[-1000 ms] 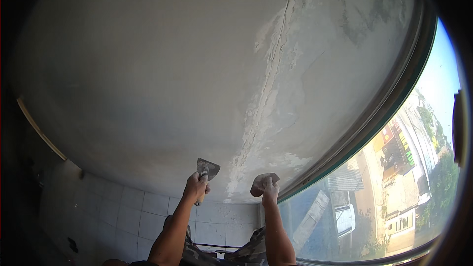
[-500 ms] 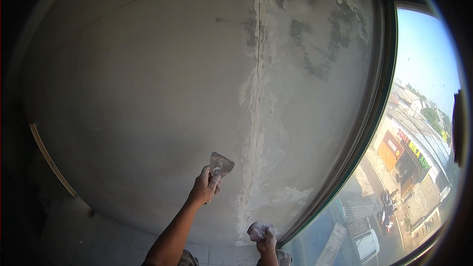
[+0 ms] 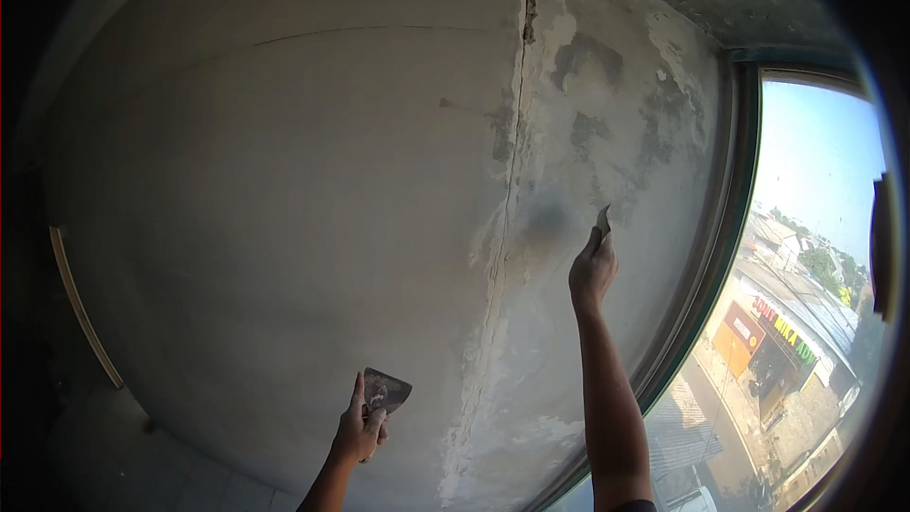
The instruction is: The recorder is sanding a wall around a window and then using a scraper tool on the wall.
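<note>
Grey scraper (image 3: 390,387) sits in left fingers (image 3: 358,391).

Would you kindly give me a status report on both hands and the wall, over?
Left hand low, gripping scraper. Right hand higher, holding thin piece, kind unclear. Crack runs down wall. Window frame right of both hands.

Two hands (image 3: 358,432), one scraper (image 3: 391,387), one thin sheet (image 3: 605,218), one cracked wall (image 3: 284,209), one window (image 3: 820,152)

The wall (image 3: 313,228) is matt, rough beside its crack (image 3: 518,118); the scraper blade (image 3: 391,387) seems dull metal.
</note>
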Demonstrator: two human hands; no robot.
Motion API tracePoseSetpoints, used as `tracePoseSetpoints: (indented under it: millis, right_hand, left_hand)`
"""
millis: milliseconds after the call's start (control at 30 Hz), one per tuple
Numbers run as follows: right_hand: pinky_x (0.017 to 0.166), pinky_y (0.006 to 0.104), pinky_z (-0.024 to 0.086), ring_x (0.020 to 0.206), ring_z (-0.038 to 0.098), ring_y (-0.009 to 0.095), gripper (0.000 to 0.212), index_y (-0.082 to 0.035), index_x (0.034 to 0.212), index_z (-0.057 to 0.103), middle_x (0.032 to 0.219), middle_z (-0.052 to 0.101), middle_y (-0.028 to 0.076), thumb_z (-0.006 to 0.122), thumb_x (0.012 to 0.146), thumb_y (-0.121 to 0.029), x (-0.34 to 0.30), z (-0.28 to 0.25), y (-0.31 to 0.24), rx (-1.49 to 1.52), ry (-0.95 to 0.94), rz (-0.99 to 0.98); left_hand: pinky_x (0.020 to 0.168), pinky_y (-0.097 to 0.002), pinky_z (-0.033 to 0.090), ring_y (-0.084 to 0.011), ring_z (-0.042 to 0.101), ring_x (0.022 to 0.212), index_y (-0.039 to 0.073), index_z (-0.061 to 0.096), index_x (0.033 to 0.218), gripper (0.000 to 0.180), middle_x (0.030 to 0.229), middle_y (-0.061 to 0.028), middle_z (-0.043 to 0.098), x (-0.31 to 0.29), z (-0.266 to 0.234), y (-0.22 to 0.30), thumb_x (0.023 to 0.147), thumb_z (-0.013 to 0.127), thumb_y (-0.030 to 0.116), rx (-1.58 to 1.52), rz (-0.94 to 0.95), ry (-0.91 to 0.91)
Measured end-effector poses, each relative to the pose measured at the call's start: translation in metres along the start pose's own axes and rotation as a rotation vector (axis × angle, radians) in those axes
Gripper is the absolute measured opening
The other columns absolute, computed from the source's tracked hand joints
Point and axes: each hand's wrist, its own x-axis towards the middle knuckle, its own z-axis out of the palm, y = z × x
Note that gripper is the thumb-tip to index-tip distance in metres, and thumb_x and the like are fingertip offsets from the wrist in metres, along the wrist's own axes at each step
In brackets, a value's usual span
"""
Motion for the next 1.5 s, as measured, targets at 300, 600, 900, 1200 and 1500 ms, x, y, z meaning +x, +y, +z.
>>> tracePoseSetpoints:
  millis: [300,600,900,1200,1500]
  right_hand:
    - [0.120,0.0496,0.025,0.147,0.032,0.038,0.048,-0.001,0.147,0.045,0.156,0.039,0.019,0.042,0.102,-0.017,0.098,0.133,-0.048,-0.238,0.184,-0.355]
    - [0.120,0.0370,0.035,0.143,0.041,0.019,0.053,-0.011,0.143,0.052,0.153,0.047,0.005,0.045,0.094,0.005,0.141,0.068,-0.023,-0.408,-0.169,-1.011]
    - [0.117,0.0453,0.035,0.142,0.041,0.034,0.043,-0.004,0.139,0.055,0.151,0.046,0.016,0.050,0.099,-0.018,0.125,0.125,-0.071,-0.137,0.033,-0.686]
    - [0.119,0.0470,0.034,0.143,0.042,0.030,0.046,-0.006,0.138,0.056,0.149,0.051,0.013,0.053,0.092,-0.004,0.022,0.074,0.031,-0.221,-0.089,-0.769]
    - [0.120,0.0426,0.029,0.148,0.028,0.039,0.051,0.004,0.147,0.042,0.154,0.040,0.023,0.044,0.096,-0.001,-0.081,0.061,0.116,-0.313,0.335,0.282]
  left_hand:
    - [0.050,-0.0301,0.049,-0.0124,0.055,0.056,0.015,-0.003,0.162,0.084,0.082,-0.0115,0.063,-0.033,-0.037,-0.078,0.096,0.048,0.003,-0.093,-0.277,0.075]
    - [0.046,-0.0289,0.047,-0.0121,0.052,0.053,0.015,-0.001,0.162,0.084,0.081,-0.0116,0.061,-0.023,-0.055,-0.085,0.094,0.047,0.000,-0.087,-0.249,0.120]
    - [0.044,-0.0281,0.044,-0.0117,0.051,0.053,0.016,0.002,0.162,0.084,0.081,-0.0105,0.059,-0.001,-0.027,-0.064,0.093,0.046,-0.001,-0.098,-0.268,0.107]
    - [0.043,-0.0262,0.040,-0.0109,0.049,0.050,0.015,0.004,0.162,0.080,0.076,-0.0084,0.057,-0.039,-0.046,-0.066,0.103,0.056,0.032,0.040,-0.332,0.098]
    - [0.043,-0.0261,0.042,-0.0100,0.052,0.053,0.012,0.004,0.162,0.073,0.083,-0.0111,0.059,-0.047,-0.081,-0.087,0.102,0.047,0.011,0.068,-0.384,0.105]
